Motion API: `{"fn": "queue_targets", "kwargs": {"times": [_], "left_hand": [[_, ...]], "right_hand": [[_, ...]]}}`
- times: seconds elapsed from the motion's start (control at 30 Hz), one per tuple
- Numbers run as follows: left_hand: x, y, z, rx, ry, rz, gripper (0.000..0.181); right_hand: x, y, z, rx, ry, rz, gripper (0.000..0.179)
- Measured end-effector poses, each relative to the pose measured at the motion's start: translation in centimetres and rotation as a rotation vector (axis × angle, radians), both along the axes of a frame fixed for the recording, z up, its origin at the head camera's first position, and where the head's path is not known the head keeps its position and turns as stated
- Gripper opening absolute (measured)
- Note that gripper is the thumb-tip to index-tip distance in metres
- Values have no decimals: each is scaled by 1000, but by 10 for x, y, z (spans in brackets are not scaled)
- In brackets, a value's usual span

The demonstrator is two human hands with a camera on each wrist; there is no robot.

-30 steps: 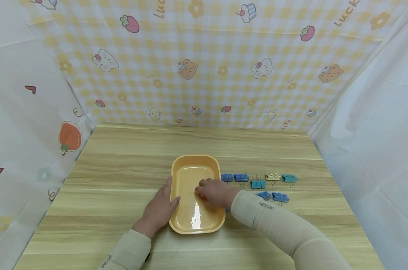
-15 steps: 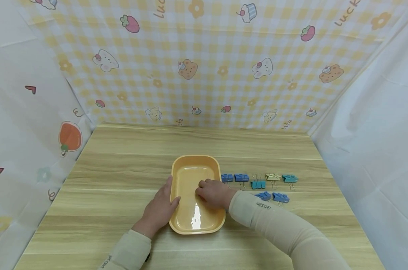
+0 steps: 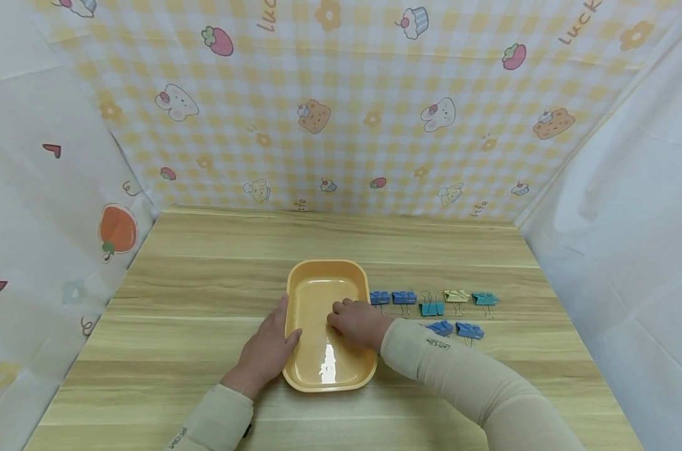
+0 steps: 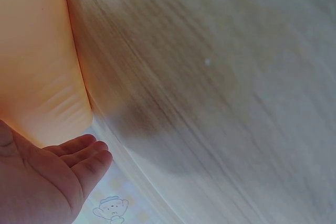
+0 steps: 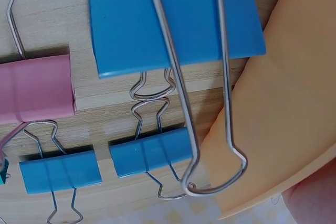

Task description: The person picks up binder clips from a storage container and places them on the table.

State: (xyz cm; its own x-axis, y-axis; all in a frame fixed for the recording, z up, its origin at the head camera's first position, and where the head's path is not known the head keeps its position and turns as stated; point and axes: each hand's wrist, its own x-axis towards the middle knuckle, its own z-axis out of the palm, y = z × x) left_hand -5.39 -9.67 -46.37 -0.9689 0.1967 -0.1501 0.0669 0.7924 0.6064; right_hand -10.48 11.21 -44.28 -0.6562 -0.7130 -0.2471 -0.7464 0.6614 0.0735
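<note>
A yellow-orange rectangular tray (image 3: 313, 351) lies on the wooden table. My left hand (image 3: 266, 346) rests along its left side, fingers straight and thumb over the rim; the left wrist view shows those fingers extended. Inside the tray, toward the right, is my right hand (image 3: 356, 322), its fingers curled down. Whatever lies under those fingers is hidden now; a small red thing showed there a second ago. Just right of the tray are binder clips, among them a blue binder clip (image 5: 168, 24) close to the right wrist camera and a pink binder clip (image 5: 39, 87).
Several more clips lie in rows on the right: a blue clip (image 3: 404, 297), a teal clip (image 3: 431, 309), a yellow clip (image 3: 456, 295) and another blue clip (image 3: 469, 330). Behind the table hangs a checkered cloth (image 3: 369, 150), with white cloth on both sides.
My right hand has turned slightly and shifted a little, so the red thing under its fingers has gone out of sight. My left hand and the tray have stayed put.
</note>
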Motion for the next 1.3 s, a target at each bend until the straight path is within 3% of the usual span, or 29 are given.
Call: {"fn": "queue_targets", "kwargs": {"times": [0.33,1.3], "left_hand": [[-1,0,0,5,12,3,76],[0,-1,-2,9,11,2,76]], "right_hand": [[-3,-1,-4,7,19,20,5],[-5,-3,3,-65,-79,-2,15]]}}
